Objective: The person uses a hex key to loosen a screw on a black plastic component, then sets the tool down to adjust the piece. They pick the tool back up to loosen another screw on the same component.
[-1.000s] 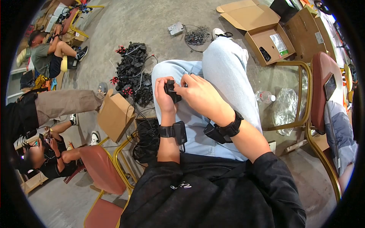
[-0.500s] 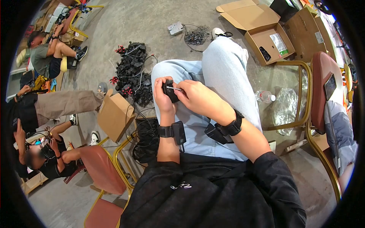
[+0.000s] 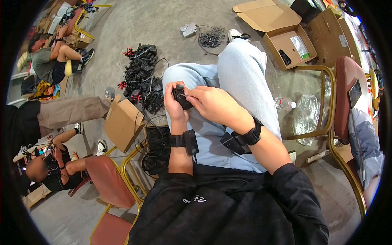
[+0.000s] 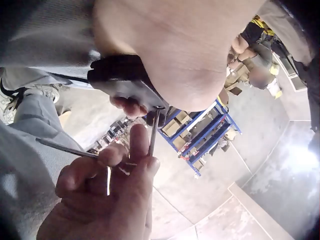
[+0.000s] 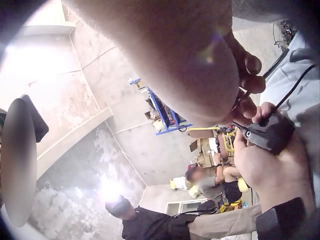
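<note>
A small black device (image 3: 181, 98) lies in the left hand (image 3: 175, 107), whose fingers curl round it above the lap. In the left wrist view the right hand (image 4: 112, 190) pinches a thin metal rod (image 4: 154, 132), its tip at a small round hole in the device (image 4: 125, 82). A second thin metal tool (image 4: 65, 148) passes between other fingers of that hand. The right wrist view shows a screw-like round spot on the device (image 5: 272, 134), with the rod's tip close to it. From above, the right hand (image 3: 216, 105) reaches in from the right.
Black parts with red pieces (image 3: 143, 79) are heaped on the floor, near a cardboard box (image 3: 123, 124) and a bin of black cables (image 3: 157, 149). An open carton (image 3: 290, 47), a plastic bottle (image 3: 285, 103) and a chair (image 3: 343, 96) are at the right. Several people sit or stand at the left.
The right hand has shifted slightly and its rod now meets the device at a steeper angle, less of it showing. The device has tilted a little in the left hand. People at the left have moved.
</note>
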